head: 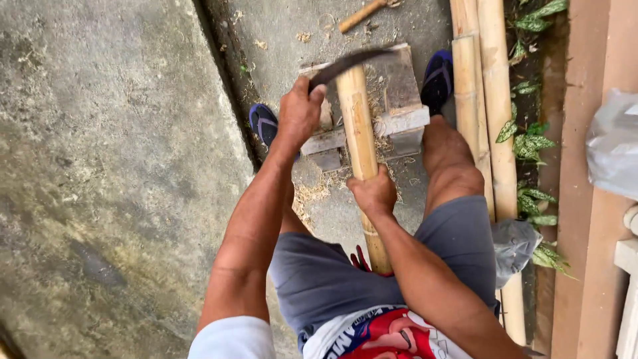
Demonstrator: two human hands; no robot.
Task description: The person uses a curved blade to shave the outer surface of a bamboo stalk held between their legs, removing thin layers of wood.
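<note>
Bamboo pole (359, 133): stiff, hollow, likely light, skin smooth/slippery; far end rests on wooden block (399, 100), near end runs between thighs; best hold approx. mid-shaft, clear of blade. Right hand (373, 191) wrapped tight round shaft; left hand (299, 110) fisted on handle of curved knife (349, 61), blade across pole top.

bamboo pole (359, 126): smooth, tan | blade (349, 61): dark matt metal | block (399, 100): rough wood | floor (113, 166): rough concrete
</note>
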